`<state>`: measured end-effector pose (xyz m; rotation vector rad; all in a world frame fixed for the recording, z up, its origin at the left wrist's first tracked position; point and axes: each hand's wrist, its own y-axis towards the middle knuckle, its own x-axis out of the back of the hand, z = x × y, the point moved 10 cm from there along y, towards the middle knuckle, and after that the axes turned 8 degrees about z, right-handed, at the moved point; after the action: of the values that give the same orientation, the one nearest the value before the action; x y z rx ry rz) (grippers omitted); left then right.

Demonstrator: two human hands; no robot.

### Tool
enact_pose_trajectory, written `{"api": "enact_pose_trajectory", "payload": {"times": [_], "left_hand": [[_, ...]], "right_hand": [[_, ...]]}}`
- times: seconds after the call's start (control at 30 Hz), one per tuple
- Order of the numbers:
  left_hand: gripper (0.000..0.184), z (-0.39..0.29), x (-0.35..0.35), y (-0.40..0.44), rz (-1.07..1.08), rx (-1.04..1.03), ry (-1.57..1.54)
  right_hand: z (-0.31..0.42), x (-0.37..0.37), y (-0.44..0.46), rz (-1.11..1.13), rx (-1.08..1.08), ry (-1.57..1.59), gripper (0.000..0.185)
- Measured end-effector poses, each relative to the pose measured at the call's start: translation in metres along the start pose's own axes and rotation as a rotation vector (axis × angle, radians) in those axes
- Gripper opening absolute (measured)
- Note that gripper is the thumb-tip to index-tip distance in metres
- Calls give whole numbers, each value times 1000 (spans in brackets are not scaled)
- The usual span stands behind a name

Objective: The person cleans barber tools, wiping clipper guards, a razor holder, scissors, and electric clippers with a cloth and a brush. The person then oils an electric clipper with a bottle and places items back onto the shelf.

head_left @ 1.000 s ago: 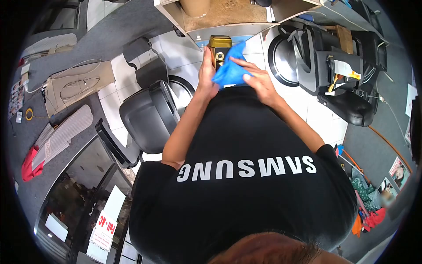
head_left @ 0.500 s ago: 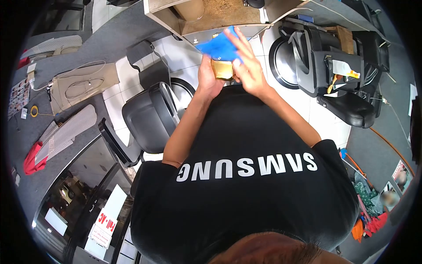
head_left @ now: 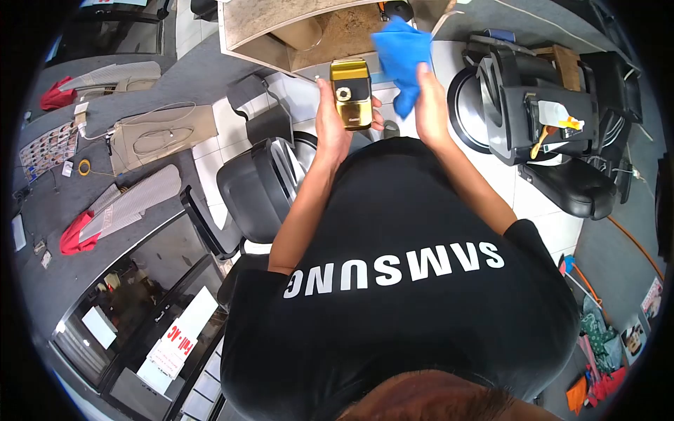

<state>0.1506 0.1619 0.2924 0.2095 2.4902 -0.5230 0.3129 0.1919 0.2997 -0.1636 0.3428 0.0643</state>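
My left hand point(head_left: 333, 125) is closed around a gold and black foil shaver point(head_left: 354, 114), its gold head pointing away from me and its round button facing up. The thumb lies along the left side, and fingertips show at the right edge. To the right of the shaver and apart from it, my right hand point(head_left: 432, 116) holds a blue cloth point(head_left: 406, 59), slightly blurred, with one end hanging down. The fingers behind the cloth are mostly hidden.
An open wooden cabinet point(head_left: 344, 31) stands just beyond my hands. Black salon chairs point(head_left: 256, 179) are at the left, with another black chair point(head_left: 502, 105) at the right. On the left counter lie a striped cloth point(head_left: 137, 200) and a cable point(head_left: 151, 140).
The blue cloth was over the shaver and between both hands. It has moved off to the right with my right hand, leaving the shaver's face uncovered in my left hand.
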Motion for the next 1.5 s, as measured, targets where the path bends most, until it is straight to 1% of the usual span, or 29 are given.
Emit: {"api": "enact_pose_trajectory", "payload": {"times": [0.03,0.07,0.1,0.13,0.17,0.2,0.23,0.3,0.33,0.43,0.47,0.57,0.6,0.63,0.73,0.77,0.8,0.9,0.93,1.03,1.07,1.17,1.2,1.3,1.33,1.4,1.43,1.47,1.5], "left_hand": [[78,-2,-7,0,15,-36,74],[72,-2,-8,0,-39,-60,121],[68,-1,-8,0,-93,-86,165],[63,3,-2,4,-105,-77,194],[61,11,7,2,-177,-95,38],[59,12,11,2,-179,-125,15],[58,5,10,0,-181,-152,-7],[57,6,15,-3,-169,-110,15],[56,5,16,0,-158,-94,27],[57,5,11,6,-131,-85,40],[61,9,-2,3,8,14,59],[71,22,-14,3,8,74,114],[71,26,-19,1,25,106,105],[71,29,-17,1,27,101,85],[70,30,-9,2,13,119,40],[69,18,-11,1,-10,73,17],[69,13,-5,0,-86,59,-6],[65,15,21,-5,-258,48,-22],[64,16,28,-5,-300,49,-16],[65,25,7,-8,-17,174,66],[68,29,3,-7,-4,184,59],[68,31,-11,-8,37,189,66],[67,31,-12,-7,55,161,86],[57,24,-2,-7,-83,105,112],[55,19,7,-10,-173,65,85],[59,19,43,-4,-304,-39,-44],[62,17,59,-4,-368,-88,-108],[62,8,50,-8,-341,13,31],[65,-5,39,-9,-206,-3,54]], "right_hand": [[7,-13,1,102,38,-233,51],[14,-27,1,188,98,-445,49],[41,-50,-11,254,415,-617,44],[46,-62,-21,388,504,-684,43],[51,-75,-32,524,597,-751,42],[57,-76,-41,554,593,-708,38],[51,-68,-43,589,494,-616,37],[31,-46,-52,652,294,-434,35],[36,-34,-53,524,375,-380,31],[-15,30,-39,344,45,-283,31],[-4,37,-32,82,181,-160,36],[14,28,-12,-38,61,-86,36],[22,14,-8,75,36,-176,37],[22,2,-8,153,116,-241,37],[34,-24,-27,334,426,-492,37],[42,-34,-36,390,546,-586,36],[47,-38,-46,502,559,-592,34],[20,-20,-57,565,231,-408,35],[21,-10,-56,402,223,-356,37],[3,31,-46,102,65,-198,42],[9,38,-40,-17,121,-195,40],[19,21,-25,6,76,-207,38],[33,1,-22,90,210,-371,34],[59,-54,-39,239,707,-888,34],[54,-60,-42,345,684,-841,35],[47,-66,-57,557,643,-740,35],[41,-65,-66,623,605,-716,34],[35,-63,-76,688,566,-694,33],[29,-60,-80,753,531,-674,32]]}}
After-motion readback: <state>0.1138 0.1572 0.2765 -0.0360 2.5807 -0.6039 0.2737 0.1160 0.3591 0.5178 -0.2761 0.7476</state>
